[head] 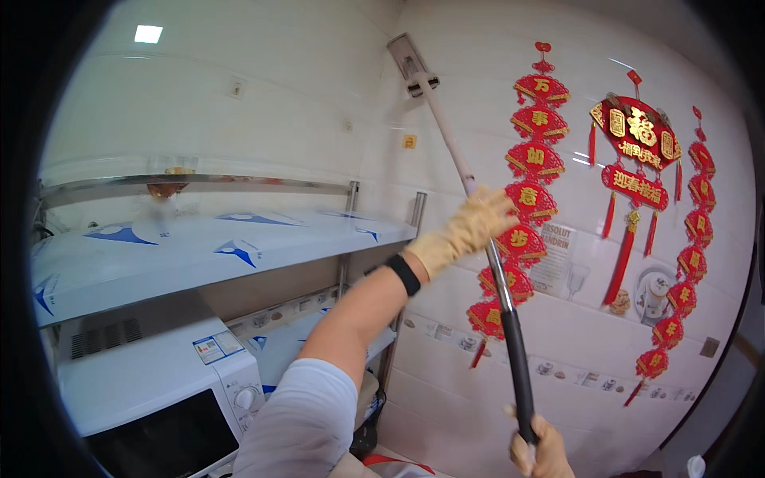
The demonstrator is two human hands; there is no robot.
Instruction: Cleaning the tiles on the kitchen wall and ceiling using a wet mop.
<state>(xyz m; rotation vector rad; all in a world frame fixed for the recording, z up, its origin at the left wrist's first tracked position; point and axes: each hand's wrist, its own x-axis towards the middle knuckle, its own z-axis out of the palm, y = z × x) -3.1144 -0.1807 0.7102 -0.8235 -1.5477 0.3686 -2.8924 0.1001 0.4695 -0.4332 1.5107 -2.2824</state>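
A flat mop stretches up across the view, its rectangular head [408, 58] raised at the tiled wall near the room's corner. My left hand [472, 224], in a cream rubber glove with a black band at the wrist, is on the mop's pole [447, 132] about halfway along. Its fingers look partly extended and blurred, and the pole passes beneath them. Lower down, my right hand [541, 448] grips the bottom end of the black foam handle [517, 364]. Whether the mop head touches the tiles is hard to tell.
Red hanging decorations [535, 155] with gold writing cover the wall beside the pole. On the left, a metal rack's shelf [197, 239], wrapped in printed film, stands above a white microwave oven [161, 382]. A wall socket [236, 88] sits higher up.
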